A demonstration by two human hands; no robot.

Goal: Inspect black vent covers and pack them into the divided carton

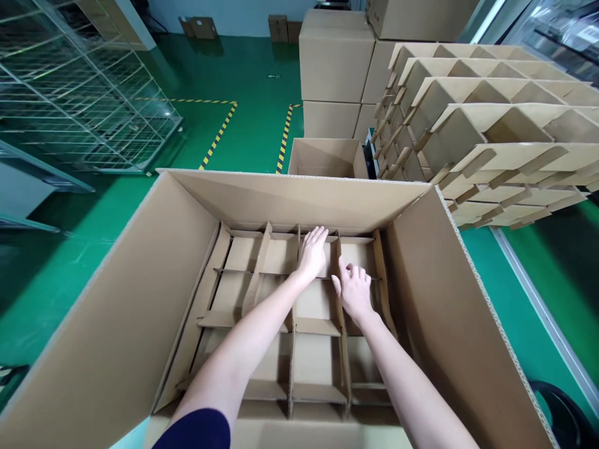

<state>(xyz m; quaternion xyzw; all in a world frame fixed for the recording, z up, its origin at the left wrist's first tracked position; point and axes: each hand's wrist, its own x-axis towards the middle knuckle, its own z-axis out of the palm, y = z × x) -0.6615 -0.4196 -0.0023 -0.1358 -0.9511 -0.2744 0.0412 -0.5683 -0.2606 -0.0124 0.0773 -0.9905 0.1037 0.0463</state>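
Note:
A large open cardboard box lies below me with its flaps raised. Inside it sits a cardboard divider grid, its crossed strips forming several rectangular cells. My left hand reaches to the far part of the grid, fingers stretched out together over a strip near the back wall. Just to its right and nearer to me is my right hand, with thumb and index finger apart beside a lengthwise strip and the other fingers slightly bent. Neither hand appears to hold anything; whether the fingertips press on the strips cannot be made out.
Several assembled divider grids are stacked at the right. Closed cartons stand behind, with a smaller open box in front of them. A wire rack is at the left. Yellow-black tape marks the green floor.

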